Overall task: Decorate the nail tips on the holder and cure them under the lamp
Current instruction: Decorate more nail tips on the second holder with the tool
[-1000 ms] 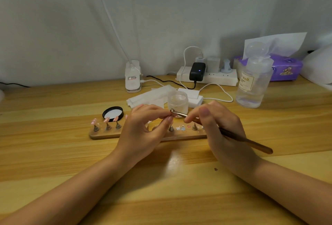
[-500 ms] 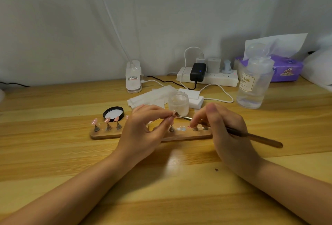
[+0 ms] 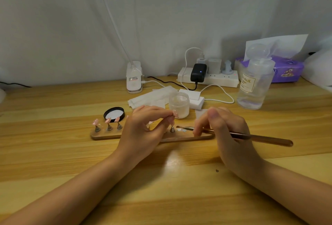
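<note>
Now the left hand (image 3: 143,128) pinches one pink nail tip (image 3: 175,113) between its thumb and fingers, up above the wooden holder (image 3: 107,136). The right hand (image 3: 222,131) grips a thin nail brush (image 3: 251,137), with the brush end low over the holder, beside a small metal stand (image 3: 172,129). Three more pink nail tips (image 3: 107,121) sit on stands at the holder's left end. Just behind the holder are a black lid (image 3: 114,114) and a little frosted jar (image 3: 179,105). Everything rests on a wooden table (image 3: 53,153).
</note>
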### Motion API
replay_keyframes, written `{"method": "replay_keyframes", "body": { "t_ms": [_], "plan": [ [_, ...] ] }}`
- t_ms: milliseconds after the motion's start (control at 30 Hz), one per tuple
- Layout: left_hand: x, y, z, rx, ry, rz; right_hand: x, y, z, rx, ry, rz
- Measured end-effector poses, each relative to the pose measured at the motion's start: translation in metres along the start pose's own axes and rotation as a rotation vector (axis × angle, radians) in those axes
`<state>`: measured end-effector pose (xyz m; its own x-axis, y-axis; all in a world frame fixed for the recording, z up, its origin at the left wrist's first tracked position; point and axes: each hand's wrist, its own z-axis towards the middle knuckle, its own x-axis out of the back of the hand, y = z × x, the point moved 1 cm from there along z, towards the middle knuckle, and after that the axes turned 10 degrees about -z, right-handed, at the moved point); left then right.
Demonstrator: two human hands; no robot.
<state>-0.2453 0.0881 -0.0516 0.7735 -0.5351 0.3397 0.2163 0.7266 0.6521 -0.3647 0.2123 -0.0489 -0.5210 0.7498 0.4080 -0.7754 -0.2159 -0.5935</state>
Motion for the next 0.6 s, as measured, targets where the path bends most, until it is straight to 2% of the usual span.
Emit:
{"method": "replay_keyframes", "body": {
  "t_ms": [100, 300, 600],
  "plan": [
    [0.0001, 0.0020, 0.0001, 0.005, 0.001, -0.019, 0.0026, -0.0001, -0.0002, -0.009, 0.016, 0.054],
    [-0.0009, 0.0042, -0.0008, 0.011, 0.012, -0.026, 0.0002, 0.0031, 0.0061, -0.140, 0.024, 0.070],
    [-0.0017, 0.0061, 0.0018, -0.089, -0.074, -0.044, -0.0054, 0.0007, 0.0065, 0.063, -0.098, -0.234]
  ]
}}
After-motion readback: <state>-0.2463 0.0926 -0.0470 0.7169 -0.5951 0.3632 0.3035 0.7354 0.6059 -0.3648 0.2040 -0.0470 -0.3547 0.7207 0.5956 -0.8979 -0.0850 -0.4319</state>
